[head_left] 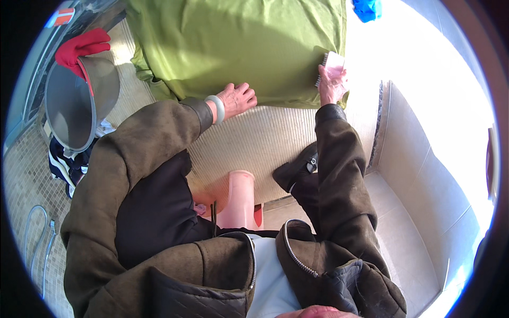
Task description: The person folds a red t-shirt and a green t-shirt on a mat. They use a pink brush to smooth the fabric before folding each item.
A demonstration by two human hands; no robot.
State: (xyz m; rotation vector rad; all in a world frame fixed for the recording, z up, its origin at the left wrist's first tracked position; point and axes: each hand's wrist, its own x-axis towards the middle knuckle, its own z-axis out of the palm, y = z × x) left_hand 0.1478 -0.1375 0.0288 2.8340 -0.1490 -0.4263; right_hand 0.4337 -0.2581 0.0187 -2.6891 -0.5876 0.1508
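A green garment (238, 50) lies spread over a ribbed beige mat (212, 153). At its right side my right hand (333, 89) grips a scrubbing brush (334, 62) with a pale back. The brush stands on edge, its white bristles facing left. My left hand (237, 99), with a pale bangle (217, 109) at the wrist, rests at the garment's near edge. Its fingers are curled in on the cloth; how much fabric they hold is hidden.
At left, a grey bucket (69, 106) has a red cloth (82, 47) over its rim, with dark and white clothes (66, 164) beside it. A pink plastic piece (241, 196) stands before me. Something blue (367, 9) lies far right. A tiled wall (419, 127) bounds the right side.
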